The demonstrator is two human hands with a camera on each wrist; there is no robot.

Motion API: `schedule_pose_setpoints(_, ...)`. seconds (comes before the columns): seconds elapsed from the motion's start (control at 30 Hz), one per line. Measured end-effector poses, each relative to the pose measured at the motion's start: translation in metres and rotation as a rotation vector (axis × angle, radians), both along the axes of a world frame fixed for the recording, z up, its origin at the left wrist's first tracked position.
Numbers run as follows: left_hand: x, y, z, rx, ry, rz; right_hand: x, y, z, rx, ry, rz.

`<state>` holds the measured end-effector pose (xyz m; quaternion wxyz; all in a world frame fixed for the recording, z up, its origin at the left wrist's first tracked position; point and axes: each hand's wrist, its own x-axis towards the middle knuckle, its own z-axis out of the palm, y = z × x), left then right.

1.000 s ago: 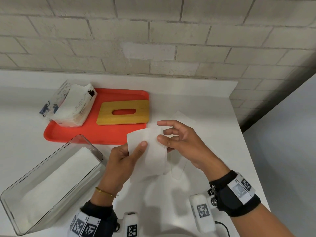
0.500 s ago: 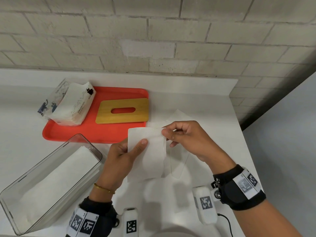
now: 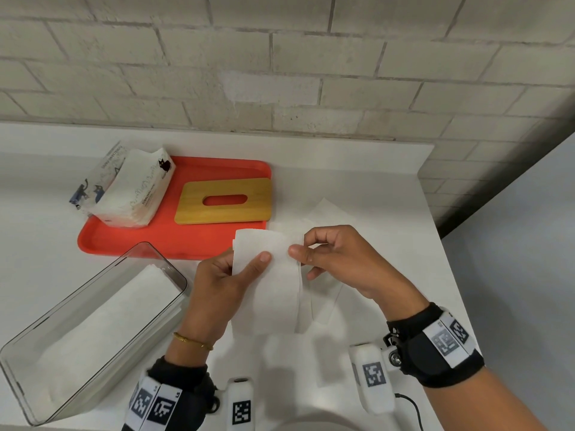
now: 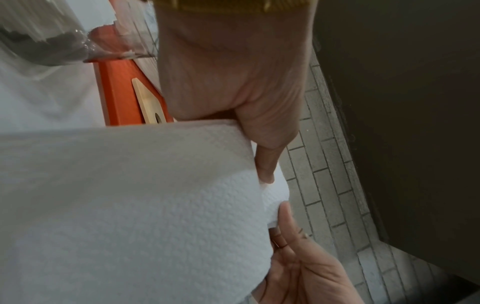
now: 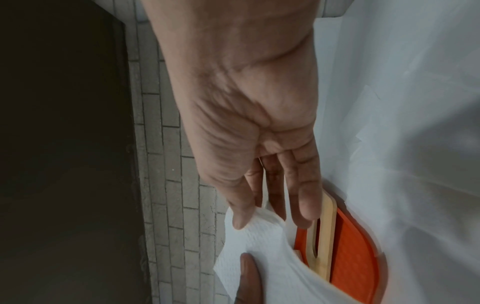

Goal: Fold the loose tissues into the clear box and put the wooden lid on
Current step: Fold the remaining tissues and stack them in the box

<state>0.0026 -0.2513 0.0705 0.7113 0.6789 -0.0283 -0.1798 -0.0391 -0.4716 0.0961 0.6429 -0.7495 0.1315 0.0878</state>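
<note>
Tissue: a white sheet (image 3: 273,284) held up above the white counter (image 3: 357,181), in front of the tray's near edge.
Left hand: the left hand (image 3: 217,284) grips the sheet's left side, thumb pressed on its front.
Right hand: the right hand (image 3: 339,259) pinches the sheet's upper right edge.
Clear box: the box (image 3: 93,325) stands at the left, with folded tissues inside.
Wooden lid: the lid (image 3: 224,200) lies flat on the red tray (image 3: 174,241), beside a tissue pack (image 3: 130,188).
Counter: more loose sheets (image 3: 326,209) lie behind the hands.

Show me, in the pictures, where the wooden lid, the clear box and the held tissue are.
wooden lid (image 3: 193,209): head view, left part of its top face.
clear box (image 3: 93,275): head view, far long rim.
held tissue (image 3: 273,300): head view, middle of the sheet.
</note>
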Motion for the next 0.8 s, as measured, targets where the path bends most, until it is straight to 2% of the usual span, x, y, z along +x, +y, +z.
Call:
schedule_pose_setpoints(0.3, -0.004, -0.004, -0.003, -0.055, -0.022, 0.033, 0.000, 0.003, -0.002, 0.049, 0.022, -0.012)
schedule_pose_setpoints(0.43, -0.003, -0.005, -0.005, -0.128, -0.042, 0.017, 0.000, 0.008, -0.004, 0.137, 0.018, -0.076)
schedule_pose_setpoints(0.57, -0.001, -0.007, -0.008, -0.183, 0.133, -0.049, 0.002, 0.013, -0.007, 0.229, -0.013, -0.191)
schedule_pose_setpoints(0.67, -0.003, -0.005, -0.015, -0.105, 0.297, -0.082, 0.005, 0.013, -0.008, 0.235, -0.031, -0.200)
schedule_pose_setpoints(0.73, -0.005, -0.006, -0.019, -0.063, 0.304, -0.119, 0.006, 0.014, -0.009, 0.209, -0.044, -0.182)
schedule_pose_setpoints(0.8, -0.003, -0.006, -0.022, -0.025, 0.276, -0.075, 0.009, 0.009, -0.011, 0.197, -0.059, -0.165)
